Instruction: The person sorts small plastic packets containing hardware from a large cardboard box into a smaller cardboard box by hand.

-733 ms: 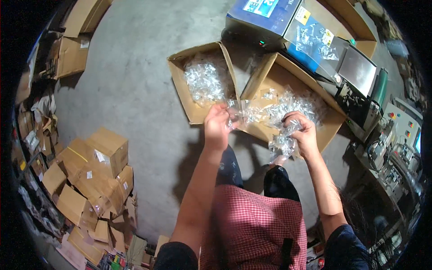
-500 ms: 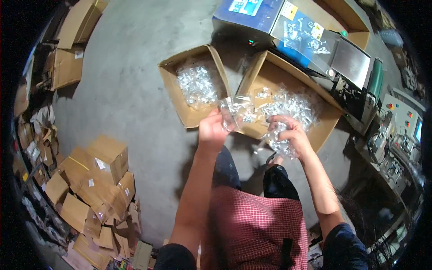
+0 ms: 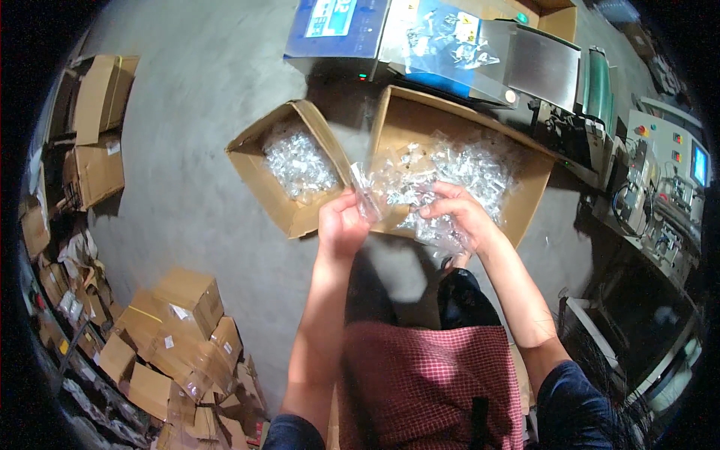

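My left hand (image 3: 344, 225) is closed on a clear plastic bag (image 3: 365, 193) that hangs over the gap between two open cartons. In my right hand (image 3: 459, 214) several clear bags of small silvery parts (image 3: 444, 234) are gripped, above the near edge of the larger carton. That larger carton (image 3: 534, 201) holds a loose heap of similar bags (image 3: 480, 169). To its left, the smaller carton (image 3: 259, 199) also has a pile of bagged shiny parts (image 3: 300, 163) in it. What lies inside the left hand's bag is hard to make out.
A blue-and-steel machine (image 3: 337, 34) stands behind the larger carton. On the right is a bench with a control panel (image 3: 671, 142) and a green roller (image 3: 598, 86). Stacked cardboard boxes (image 3: 184, 300) lie at the lower left, and more boxes (image 3: 101, 169) line the far left.
The view has shifted, so the machine and cartons appear further left. My hands have come closer together, and the left hand's bag has turned more upright and narrow.
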Demonstrator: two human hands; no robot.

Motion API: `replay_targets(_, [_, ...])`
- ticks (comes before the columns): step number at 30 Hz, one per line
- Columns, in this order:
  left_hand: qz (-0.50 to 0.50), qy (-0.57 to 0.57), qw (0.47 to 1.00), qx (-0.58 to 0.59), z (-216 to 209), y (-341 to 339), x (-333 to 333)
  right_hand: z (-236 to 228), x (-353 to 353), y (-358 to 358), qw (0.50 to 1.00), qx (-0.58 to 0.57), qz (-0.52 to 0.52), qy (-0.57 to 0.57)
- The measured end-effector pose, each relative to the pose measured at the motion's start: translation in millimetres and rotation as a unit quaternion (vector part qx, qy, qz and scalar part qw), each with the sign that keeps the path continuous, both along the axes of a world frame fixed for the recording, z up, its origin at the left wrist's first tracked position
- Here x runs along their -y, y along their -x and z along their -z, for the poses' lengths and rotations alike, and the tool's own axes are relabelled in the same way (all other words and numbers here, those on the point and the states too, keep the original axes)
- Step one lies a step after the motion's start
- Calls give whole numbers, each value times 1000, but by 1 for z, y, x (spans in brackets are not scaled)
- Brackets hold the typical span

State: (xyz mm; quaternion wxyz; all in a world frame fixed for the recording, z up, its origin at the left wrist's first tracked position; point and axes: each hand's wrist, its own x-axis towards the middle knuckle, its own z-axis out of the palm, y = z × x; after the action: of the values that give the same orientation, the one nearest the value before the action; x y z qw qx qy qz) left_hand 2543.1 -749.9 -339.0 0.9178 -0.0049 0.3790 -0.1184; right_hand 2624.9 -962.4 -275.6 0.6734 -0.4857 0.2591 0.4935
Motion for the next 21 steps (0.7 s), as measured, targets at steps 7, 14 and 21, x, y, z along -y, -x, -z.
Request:
replay_targets(7, [69, -133, 988, 35, -19, -29, 10, -1, 22, -14, 996, 33, 51, 62])
replay_targets(14, [88, -149, 985, -2, -33, -52, 22, 16, 50, -14, 992, 21, 93, 82])
replay_targets(21, [80, -151, 985, 0, -24, -40, 31, 9, 48, -9, 993, 17, 85, 85])
